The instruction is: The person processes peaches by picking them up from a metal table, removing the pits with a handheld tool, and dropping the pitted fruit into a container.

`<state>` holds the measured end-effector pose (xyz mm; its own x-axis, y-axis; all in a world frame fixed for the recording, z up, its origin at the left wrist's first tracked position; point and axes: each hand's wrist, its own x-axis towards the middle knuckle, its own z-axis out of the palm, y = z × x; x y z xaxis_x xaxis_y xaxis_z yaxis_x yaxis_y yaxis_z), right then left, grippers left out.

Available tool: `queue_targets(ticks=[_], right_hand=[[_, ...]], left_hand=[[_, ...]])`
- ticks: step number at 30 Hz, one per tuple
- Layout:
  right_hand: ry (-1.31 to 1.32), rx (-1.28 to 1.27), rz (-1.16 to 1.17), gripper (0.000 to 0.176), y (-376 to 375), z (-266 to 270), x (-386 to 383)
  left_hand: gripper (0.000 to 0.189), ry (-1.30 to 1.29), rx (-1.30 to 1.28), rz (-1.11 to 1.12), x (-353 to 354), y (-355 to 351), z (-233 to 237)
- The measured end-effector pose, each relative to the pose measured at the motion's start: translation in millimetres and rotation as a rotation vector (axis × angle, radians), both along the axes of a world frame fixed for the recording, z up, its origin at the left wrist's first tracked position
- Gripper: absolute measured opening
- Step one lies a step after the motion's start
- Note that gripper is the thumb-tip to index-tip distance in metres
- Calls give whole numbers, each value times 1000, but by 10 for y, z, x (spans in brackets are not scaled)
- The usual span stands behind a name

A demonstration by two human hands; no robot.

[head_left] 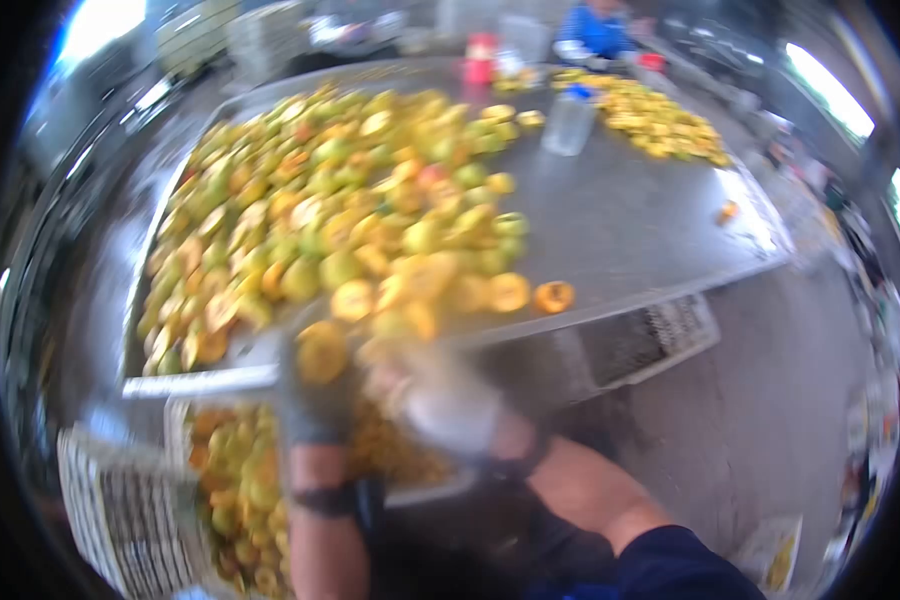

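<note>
My left hand [315, 400], in a grey glove, is at the near edge of a metal table, closed on a yellow fruit half [322, 352] with its cut face showing. Beside it, my right hand [450, 405] wears a whitish glove and is smeared by motion, so its fingers and anything in them cannot be made out. Just beyond both hands lies a heap of yellow-green fruit [340, 225], many cut in half and resembling peaches. Two fruit halves, a yellow one [509, 292] and an orange one [554, 296], sit near the table edge.
The metal table [630, 220] has a raised rim. A blue-capped clear container [570, 120], a red container [480, 58] and more fruit [660, 118] stand farther back, near a person in blue [598, 35]. Below are a fruit-filled crate [240, 480] and white crates [120, 510].
</note>
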<state>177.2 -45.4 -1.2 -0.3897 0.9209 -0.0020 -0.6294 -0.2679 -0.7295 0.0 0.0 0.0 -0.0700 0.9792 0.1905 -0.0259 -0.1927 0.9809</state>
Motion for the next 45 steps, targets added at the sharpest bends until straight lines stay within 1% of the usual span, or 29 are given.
queue_targets(ticks=[1,2,3,4,5,6,7,8,11,12,15,17,20,21,23,27,29,30,31,33,35,36,37,39,40,41,42,44,45], right_hand=[[-192,47,-106,20,-112,187,196],[-260,148,-162,19,-220,357,488],[-532,413,-232,19,520,171,254],[-640,499,-246,19,563,104,523],[-669,565,-274,20,554,81,578],[-925,679,-303,19,552,36,787],[-1076,777,-355,18,524,37,754],[-1228,884,-407,17,523,36,747],[-1318,833,-435,14,468,-24,655],[-1297,830,-442,13,479,-27,633],[-1287,751,-409,14,503,13,585],[-1381,712,-394,15,496,-6,546],[-1482,682,-354,17,484,-43,465],[-1510,678,-341,18,485,-50,448],[-1508,644,-326,19,472,-22,416],[-1515,608,-288,19,452,-4,354],[-1511,731,-332,25,459,-86,365],[-1507,796,-356,30,470,-112,373],[-1513,786,-329,30,471,-110,373],[-1523,767,-278,32,481,-86,378],[-1522,747,-121,34,543,10,443],[-1515,729,-44,35,577,36,487],[-1473,766,15,36,617,25,545],[-1388,838,135,38,714,-76,671],[-1251,915,26,43,774,-191,681],[-1098,651,141,44,778,-250,731],[-935,395,245,44,782,-211,781],[-783,198,303,44,771,-42,842],[-711,97,323,44,765,43,872]], left_hand=[[58,151,-21,52,256,-198,166],[51,302,-46,103,519,-380,326],[47,305,198,152,587,12,39],[44,322,441,206,659,428,-267],[43,203,355,153,731,419,-277],[43,-12,265,98,998,444,-471],[43,-120,184,31,978,423,-461],[43,-120,157,41,996,414,-462],[45,-97,136,64,1079,399,-448],[46,-66,170,77,1096,388,-408],[48,-217,130,57,1137,338,-262],[48,-579,-48,-34,1138,313,-193],[49,-617,-71,13,1121,312,-187],[48,-521,-26,47,1104,320,-232],[47,-327,61,114,1055,341,-356],[47,-592,-20,31,1039,316,-304],[47,-772,-70,7,1000,330,-397],[47,-767,-74,49,997,348,-431],[48,-764,-78,90,1001,364,-454],[45,-651,-86,100,991,353,-451],[39,-427,-92,45,911,294,-379],[35,-138,126,-18,820,341,-419],[32,152,341,-83,717,445,-445],[26,469,519,-143,677,507,-452],[25,497,482,-139,685,465,-337],[23,528,448,-136,691,431,-259],[28,500,360,-105,715,386,-244],[28,83,202,-57,887,374,-329],[27,30,207,-31,908,397,-453]])
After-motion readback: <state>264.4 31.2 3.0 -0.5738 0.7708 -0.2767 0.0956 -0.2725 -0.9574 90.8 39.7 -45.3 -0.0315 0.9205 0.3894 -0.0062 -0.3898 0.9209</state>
